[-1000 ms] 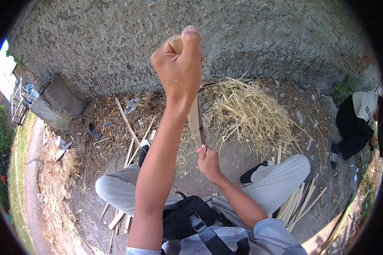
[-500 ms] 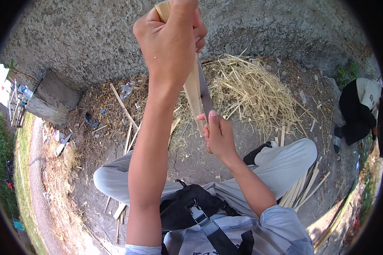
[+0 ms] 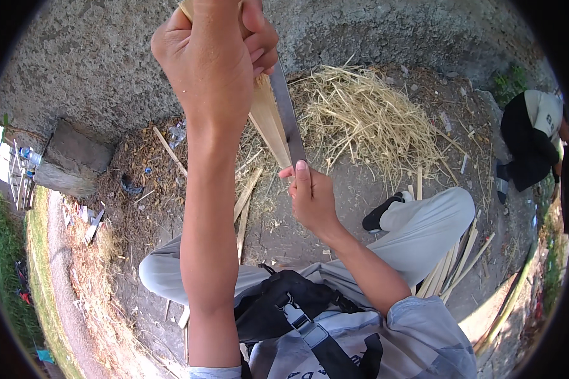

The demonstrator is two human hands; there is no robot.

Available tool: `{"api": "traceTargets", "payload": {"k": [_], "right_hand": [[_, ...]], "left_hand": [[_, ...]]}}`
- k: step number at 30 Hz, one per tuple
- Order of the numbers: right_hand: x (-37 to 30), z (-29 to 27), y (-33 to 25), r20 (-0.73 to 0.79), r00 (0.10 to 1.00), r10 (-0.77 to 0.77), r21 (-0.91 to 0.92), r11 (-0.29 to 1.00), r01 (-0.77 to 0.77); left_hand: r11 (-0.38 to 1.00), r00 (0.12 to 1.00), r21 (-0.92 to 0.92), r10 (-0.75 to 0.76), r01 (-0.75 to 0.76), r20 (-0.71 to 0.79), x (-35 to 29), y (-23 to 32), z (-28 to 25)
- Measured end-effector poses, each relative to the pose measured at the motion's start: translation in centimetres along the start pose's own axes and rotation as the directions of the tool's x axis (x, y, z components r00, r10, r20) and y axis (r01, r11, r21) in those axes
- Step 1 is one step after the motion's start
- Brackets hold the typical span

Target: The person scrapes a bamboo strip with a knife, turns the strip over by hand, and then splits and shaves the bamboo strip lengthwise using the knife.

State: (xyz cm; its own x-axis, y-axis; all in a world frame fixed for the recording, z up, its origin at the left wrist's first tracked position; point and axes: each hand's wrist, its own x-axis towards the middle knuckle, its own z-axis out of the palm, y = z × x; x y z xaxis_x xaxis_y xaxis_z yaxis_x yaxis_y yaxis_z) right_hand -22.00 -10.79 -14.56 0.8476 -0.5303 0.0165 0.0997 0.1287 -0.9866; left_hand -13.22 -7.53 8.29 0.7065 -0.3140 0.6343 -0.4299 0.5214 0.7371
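Note:
High in the view, my left hand [image 3: 212,60] is closed around a pale split bamboo strip [image 3: 270,123], which slants down toward my other hand. Beside the strip runs a long dark metal blade [image 3: 289,123], apparently a knife, lying along or very close to its right side. My right hand [image 3: 314,197] grips the near end of this knife, thumb laid on it; no handle shows. The blade's far end is hidden behind the left hand's fingers, so I cannot tell whether that hand touches it.
A heap of pale shavings [image 3: 373,117] lies ahead, before a rough wall [image 3: 385,31]. Cut strips [image 3: 452,265] rest by my right knee, others [image 3: 246,199] between my legs. A concrete block [image 3: 76,158] stands left; another person [image 3: 531,139] is at the right.
My left hand has shifted left with the bamboo strip. My right hand and the knife have moved slightly left too. The whole view has also shifted a little.

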Motion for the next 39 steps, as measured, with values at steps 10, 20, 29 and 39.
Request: {"api": "traceTargets", "payload": {"k": [10,20,29,39], "right_hand": [[0.9,-2.2,8.1,-0.041,0.908,0.416,-0.074,0.905,-0.418],[0.3,-0.1,14.2,-0.142,0.988,0.065,-0.427,0.896,-0.121],[1.3,0.9,4.1,-0.037,0.997,-0.065,-0.229,0.972,0.055],[0.9,-4.9,22.5,-0.138,0.933,0.332,-0.724,0.610,-0.323]], "left_hand": [[0.997,0.997,-0.034,0.062,-0.063,-0.041,0.6,-0.8,-1.2],[0.972,0.958,0.142,0.212,-0.187,-0.194,0.7,-0.4,-1.2],[0.995,0.989,0.075,0.073,-0.064,-0.125,0.4,-0.8,-2.4],[0.993,0.980,0.109,0.069,-0.050,-0.184,1.0,0.0,-2.8]]}}
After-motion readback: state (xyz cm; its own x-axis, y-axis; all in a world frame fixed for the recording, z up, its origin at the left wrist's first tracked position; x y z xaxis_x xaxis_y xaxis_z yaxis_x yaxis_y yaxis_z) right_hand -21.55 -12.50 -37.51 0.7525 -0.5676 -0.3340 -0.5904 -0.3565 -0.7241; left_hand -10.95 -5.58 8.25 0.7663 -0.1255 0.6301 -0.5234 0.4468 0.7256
